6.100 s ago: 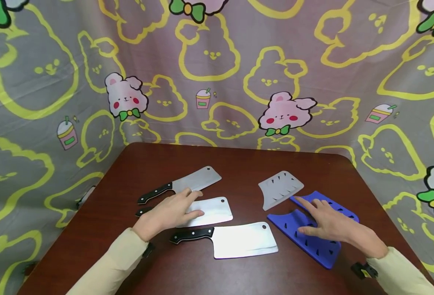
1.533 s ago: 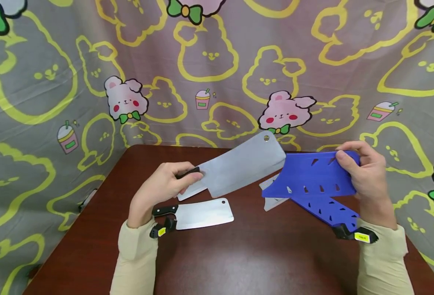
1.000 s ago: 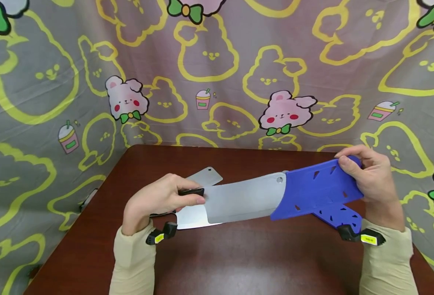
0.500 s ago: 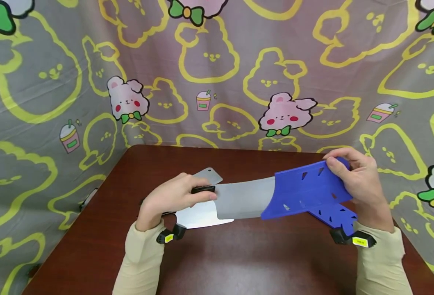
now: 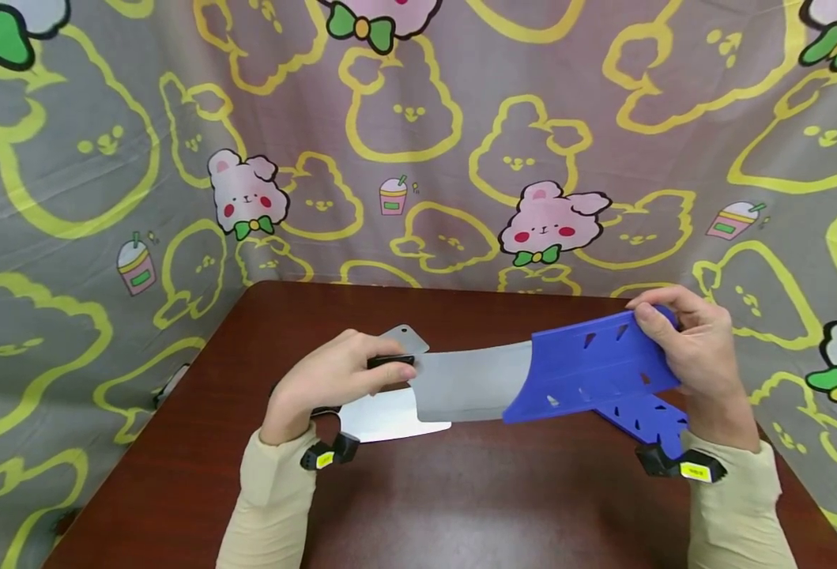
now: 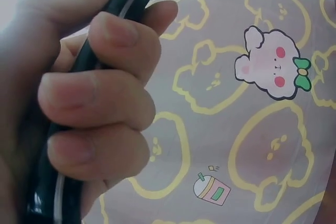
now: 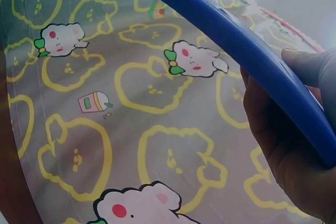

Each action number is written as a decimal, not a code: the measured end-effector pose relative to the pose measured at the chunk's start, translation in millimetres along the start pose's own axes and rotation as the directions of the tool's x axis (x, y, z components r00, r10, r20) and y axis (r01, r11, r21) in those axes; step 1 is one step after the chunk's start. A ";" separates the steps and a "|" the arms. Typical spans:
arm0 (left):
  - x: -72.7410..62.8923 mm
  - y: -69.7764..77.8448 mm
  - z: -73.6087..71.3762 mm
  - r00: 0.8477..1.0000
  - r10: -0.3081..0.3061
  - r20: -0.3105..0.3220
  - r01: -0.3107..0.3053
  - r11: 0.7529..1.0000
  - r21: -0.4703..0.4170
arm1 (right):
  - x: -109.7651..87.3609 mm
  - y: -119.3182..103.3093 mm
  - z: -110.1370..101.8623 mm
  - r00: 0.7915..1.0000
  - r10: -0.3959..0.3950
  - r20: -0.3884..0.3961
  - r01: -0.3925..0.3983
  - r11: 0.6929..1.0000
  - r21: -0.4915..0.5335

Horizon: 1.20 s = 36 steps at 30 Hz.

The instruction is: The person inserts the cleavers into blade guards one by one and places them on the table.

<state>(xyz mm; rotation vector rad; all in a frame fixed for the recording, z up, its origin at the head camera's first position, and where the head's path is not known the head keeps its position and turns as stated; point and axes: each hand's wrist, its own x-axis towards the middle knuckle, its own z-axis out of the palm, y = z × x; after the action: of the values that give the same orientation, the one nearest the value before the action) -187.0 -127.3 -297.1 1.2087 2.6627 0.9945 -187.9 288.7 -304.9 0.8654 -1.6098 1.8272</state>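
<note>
My left hand [image 5: 343, 378] grips a cleaver by its black handle [image 6: 90, 64], fingers wrapped round it in the left wrist view. The cleaver's blade [image 5: 471, 383] points right, its front end hidden inside a blue blade sheath [image 5: 592, 363] with triangular slots. At the sheath's far end my right hand [image 5: 699, 348] pinches it, thumb on the near face and fingers behind. Both things are held above the table. In the right wrist view the blue sheath [image 7: 262, 74] shows edge-on between thumb and fingers.
Below the left hand a second cleaver [image 5: 375, 419] lies on the dark wooden table [image 5: 475, 498]. Behind that hand lies a third cleaver [image 5: 407, 340], mostly hidden. Another blue sheath [image 5: 649, 423] rests under the held one. A patterned curtain [image 5: 418, 221] closes off the back and sides.
Earlier both hands lay over things on the table; then they lifted a cleaver and a blue sheath. The blade's front end has since slid into the sheath. Over the last half second almost nothing moved.
</note>
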 end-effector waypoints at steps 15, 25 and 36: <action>-0.8 -0.6 1.3 0.999 -0.042 -0.025 0.042 0.999 0.003 | -2.7 -0.1 9.8 0.999 0.025 -0.039 -0.025 1.000 0.010; 1.8 -2.1 2.1 0.999 -0.025 -0.029 0.025 1.000 0.003 | -4.6 -3.5 7.5 0.998 0.039 -0.046 -0.039 0.999 -0.011; 2.5 -4.4 1.7 1.000 -0.008 -0.025 0.007 1.000 -0.020 | -2.1 -6.5 9.5 0.995 0.086 -0.040 -0.088 0.995 -0.037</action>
<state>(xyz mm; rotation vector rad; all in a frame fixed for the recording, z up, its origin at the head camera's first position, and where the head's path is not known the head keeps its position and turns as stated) -191.1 -126.8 -300.6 1.1896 2.6671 1.0394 -180.6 280.2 -301.7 0.7493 -1.6770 1.8536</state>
